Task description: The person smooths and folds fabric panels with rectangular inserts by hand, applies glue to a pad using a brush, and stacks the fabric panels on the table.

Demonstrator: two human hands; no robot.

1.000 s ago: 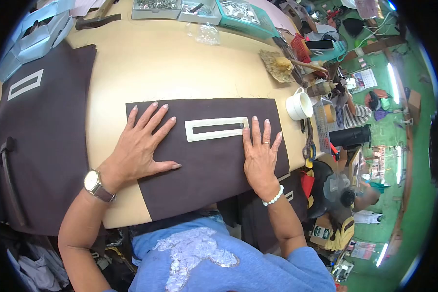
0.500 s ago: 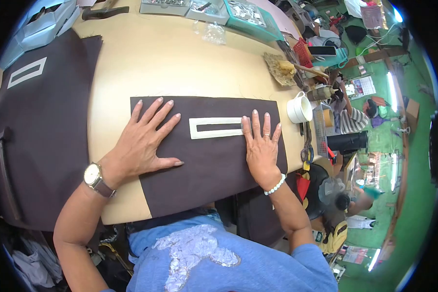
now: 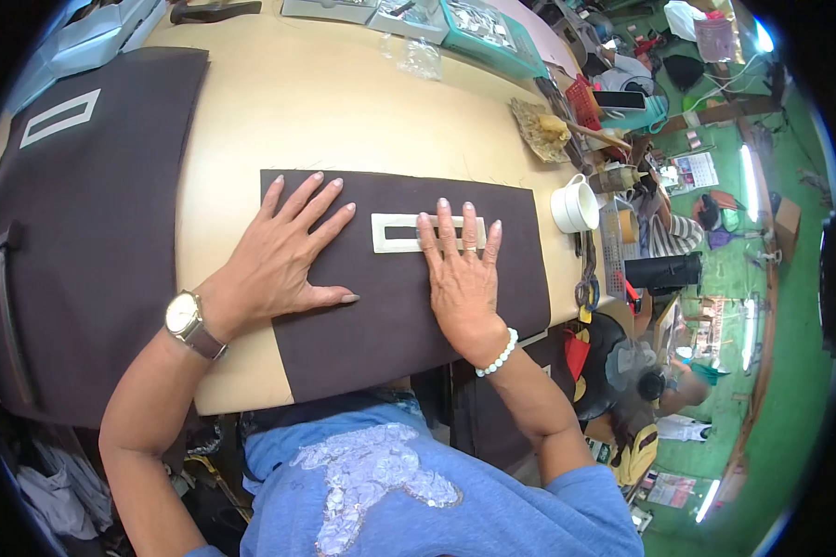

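A dark brown sheet of material [image 3: 372,325] lies flat on the pale table in front of me. On it sits a white rectangular frame piece [image 3: 395,246] with a long slot through its middle. My left hand [image 3: 283,255] rests spread on the sheet's left part, thumb pointing toward the frame. With fingers a little apart, my right hand [image 3: 463,274] lies flat across the right portion of the white frame, hiding some of it. Neither hand grasps anything.
Another dark sheet [image 3: 93,232] with a similar white frame [image 3: 60,119] covers the left side. A white cup [image 3: 574,206] and scissors [image 3: 586,290] are at the right. Boxes of small parts [image 3: 492,35] line the far edge. A person in stripes [image 3: 675,234] is beyond.
My right hand has slid left along the white frame, from its right end to nearer its middle. My left hand stays spread on the sheet. The whole view has shifted slightly.
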